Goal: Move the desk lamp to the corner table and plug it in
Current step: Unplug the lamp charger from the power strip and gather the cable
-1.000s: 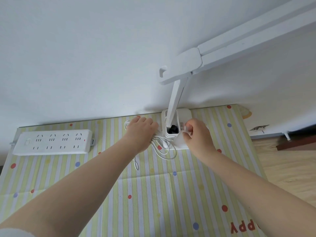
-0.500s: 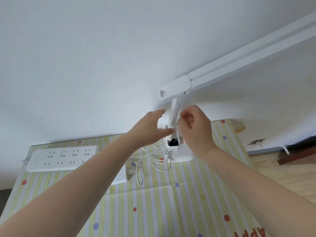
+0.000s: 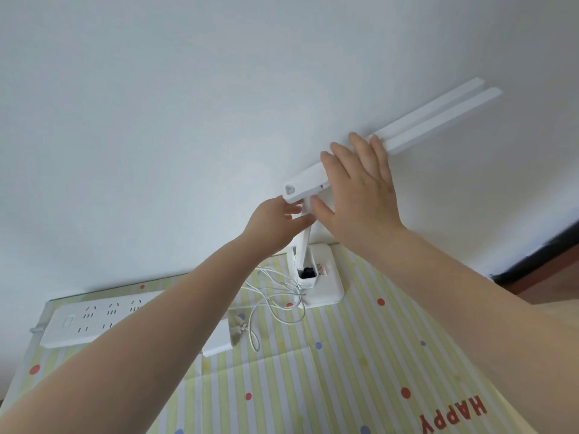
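Note:
A white desk lamp stands at the table's far edge against the wall. Its square base [image 3: 326, 277] rests on the striped tablecloth [image 3: 344, 371], and its long two-bar head [image 3: 438, 119] reaches up to the right. My left hand [image 3: 275, 219] grips the upright stem just under the hinge. My right hand [image 3: 360, 186] lies over the head near the hinge, fingers on top, thumb underneath. The lamp's white cable [image 3: 275, 296] lies in loose loops beside the base, ending at a white plug adapter [image 3: 219, 339]. A white power strip [image 3: 91, 321] lies at the left, partly hidden by my left arm.
A plain white wall [image 3: 188, 104] rises directly behind the table. At the right, beyond the table's edge, wooden floor [image 3: 551, 280] and a dark skirting strip show. The cloth has "HAPPY" printed in red at the near right.
Both hands rose from the base and cable up the stem. The left now holds the stem's top and the right covers the lamp head. The view tilted upward.

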